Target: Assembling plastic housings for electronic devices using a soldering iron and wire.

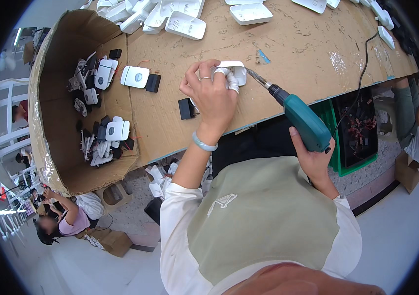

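Observation:
My left hand (213, 93), with white wraps on some fingertips, is closed on a white plastic housing (239, 73) at the table's near edge. The fingers hide much of the housing. In my right hand (314, 160) is a teal corded electric screwdriver (307, 122), gripped by its rear end. Its metal bit points left and ends close beside the housing's right rim; whether it touches, I cannot tell. A small black box (186, 108) lies just left of my left wrist. Further left, a white cover (134, 77) rests beside another black box (153, 83).
An open cardboard box (47, 113) on the left holds several white units and wires. White shells (186, 25) are heaped along the table's far side. A green crate (336, 164) with wired black parts stands below at right. A black cord (365, 59) crosses the table. Co-workers sit on both sides.

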A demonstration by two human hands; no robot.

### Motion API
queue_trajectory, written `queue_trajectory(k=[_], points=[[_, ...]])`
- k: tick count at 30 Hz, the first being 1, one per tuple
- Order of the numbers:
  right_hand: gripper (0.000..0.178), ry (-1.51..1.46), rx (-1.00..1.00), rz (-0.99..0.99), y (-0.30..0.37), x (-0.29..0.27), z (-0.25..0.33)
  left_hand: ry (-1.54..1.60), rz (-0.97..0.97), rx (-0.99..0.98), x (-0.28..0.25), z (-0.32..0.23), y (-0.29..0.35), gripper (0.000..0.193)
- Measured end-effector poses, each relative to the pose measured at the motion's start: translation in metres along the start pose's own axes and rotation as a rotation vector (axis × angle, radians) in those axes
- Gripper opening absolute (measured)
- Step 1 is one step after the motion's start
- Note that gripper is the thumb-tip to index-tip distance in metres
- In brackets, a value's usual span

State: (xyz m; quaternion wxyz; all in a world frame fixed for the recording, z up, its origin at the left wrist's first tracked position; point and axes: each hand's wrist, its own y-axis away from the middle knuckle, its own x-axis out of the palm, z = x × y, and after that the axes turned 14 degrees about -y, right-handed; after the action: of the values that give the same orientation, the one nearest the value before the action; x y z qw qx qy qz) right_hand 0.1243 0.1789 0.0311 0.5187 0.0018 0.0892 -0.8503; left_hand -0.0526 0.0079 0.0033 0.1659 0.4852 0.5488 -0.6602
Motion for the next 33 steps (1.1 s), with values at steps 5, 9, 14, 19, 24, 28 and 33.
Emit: queue_trajectory(k=[5, 9, 14, 19, 24, 28, 33], points=[[0.019, -0.001, -0.036, 0.003, 0.000, 0.000, 0.001, 0.019, -0.011, -0.005, 0.001, 0.000, 0.000, 0.014], [0.020, 0.017, -0.036, 0.005, -0.001, -0.003, 0.001, 0.049, 0.027, -0.009, 0.002, -0.001, -0.001, 0.017], [0.019, -0.025, 0.013, -0.053, -0.001, -0.001, 0.000, 0.149, 0.151, -0.074, -0.009, 0.016, 0.005, 0.023], [0.024, -0.087, 0.053, -0.194, 0.009, -0.006, -0.013, 0.525, 0.333, -0.307, -0.063, 0.033, 0.049, 0.023], [0.022, -0.132, 0.085, -0.182, -0.004, -0.001, -0.001, 0.828, 0.475, -0.586, -0.134, 0.115, 0.153, 0.035], [0.021, -0.127, 0.062, -0.116, -0.008, -0.001, 0.005, 0.863, 0.505, -1.099, -0.142, 0.178, 0.293, 0.027], [0.022, -0.104, 0.020, -0.074, -0.009, -0.002, 0.001, 0.123, 0.615, -1.217, -0.098, 0.210, 0.416, 0.026]])
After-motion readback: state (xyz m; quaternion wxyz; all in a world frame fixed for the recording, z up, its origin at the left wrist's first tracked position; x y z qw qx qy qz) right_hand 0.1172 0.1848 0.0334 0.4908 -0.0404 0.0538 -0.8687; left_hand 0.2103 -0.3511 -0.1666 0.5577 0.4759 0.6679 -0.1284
